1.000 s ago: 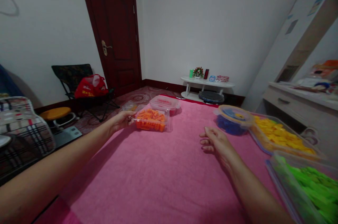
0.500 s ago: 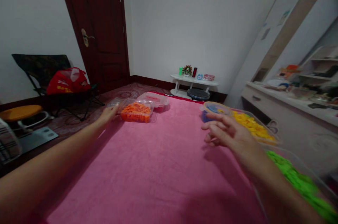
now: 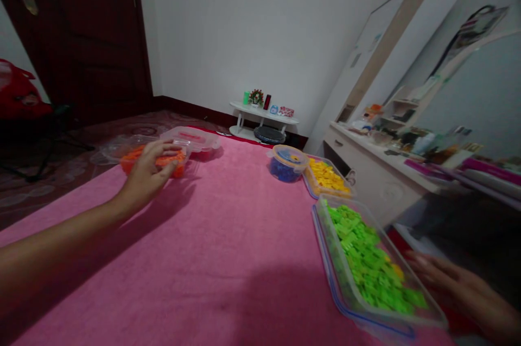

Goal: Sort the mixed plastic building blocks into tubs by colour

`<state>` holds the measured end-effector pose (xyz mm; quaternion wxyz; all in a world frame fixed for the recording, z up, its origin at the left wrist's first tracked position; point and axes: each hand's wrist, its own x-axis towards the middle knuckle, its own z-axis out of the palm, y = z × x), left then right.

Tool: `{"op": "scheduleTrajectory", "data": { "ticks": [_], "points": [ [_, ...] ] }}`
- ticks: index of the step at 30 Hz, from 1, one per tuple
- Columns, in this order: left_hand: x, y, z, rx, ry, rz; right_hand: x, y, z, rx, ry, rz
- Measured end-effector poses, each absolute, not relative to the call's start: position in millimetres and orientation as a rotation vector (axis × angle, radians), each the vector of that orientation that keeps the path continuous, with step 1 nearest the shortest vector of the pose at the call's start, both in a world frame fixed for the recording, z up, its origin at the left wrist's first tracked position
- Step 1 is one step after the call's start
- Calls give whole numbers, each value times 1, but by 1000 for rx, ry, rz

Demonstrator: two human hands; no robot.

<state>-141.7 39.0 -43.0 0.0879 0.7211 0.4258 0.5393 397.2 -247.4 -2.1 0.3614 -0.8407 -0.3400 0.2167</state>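
Note:
My left hand [image 3: 152,167] is over the clear plastic box of orange pieces [image 3: 131,159] at the far left of the pink cloth, fingers spread and holding nothing. Whether its fingertips touch the pieces I cannot tell. At the lower right, my right hand [image 3: 456,283] is beside the outer wall of a clear box [image 3: 340,264] filled with green plastic pieces [image 3: 366,253]. Its fingers look stretched out, slightly blurred, and nothing shows in them. A blue-rimmed lid [image 3: 328,275] lies under the green box.
A round lidded tub of blue pieces [image 3: 287,167] and a box of yellow pieces [image 3: 328,176] stand at the right edge of the pink cloth [image 3: 244,226]. Behind the orange box is a lidded box with red contents [image 3: 199,142]. A white dresser [image 3: 366,167] stands to the right.
The view has turned right. My left hand has moved from the orange box's left side to above it. My right hand has gone from over the cloth to the green box's outer side.

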Motion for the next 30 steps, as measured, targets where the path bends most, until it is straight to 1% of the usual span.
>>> {"op": "scheduleTrajectory", "data": {
  "ticks": [2, 4, 7, 13, 16, 18, 20, 23, 26, 30],
  "points": [
    [-122, 35, -58, 2164, 1158, 1465, 389, -247, -6, -2109, -725, 810],
    [-103, 27, -71, 2070, 1083, 1321, 373, -241, -3, -2129, -761, 848],
    [-79, 8, -81, 2008, 957, 1176, 353, -230, 3, -2202, -942, 741],
    [-64, -21, -76, 2314, 667, 861, 375, -232, -10, -2243, -1057, 384],
    [-68, -24, -74, 2329, 650, 848, 379, -231, -3, -2224, -1089, 366],
    [-68, -24, -71, 2253, 673, 878, 364, -220, 11, -2175, -1212, 395],
    [-66, -26, -67, 2047, 715, 926, 338, -199, 24, -2091, -1395, 441],
    [-61, -31, -57, 1541, 738, 1018, 290, -155, 31, -1877, -1728, 552],
    [-64, -34, -46, 1188, 807, 1073, 244, -110, 19, -1606, -1980, 680],
    [-86, -33, -36, 1284, 944, 1069, 193, -66, -10, -1379, -2115, 812]
  ]
}}
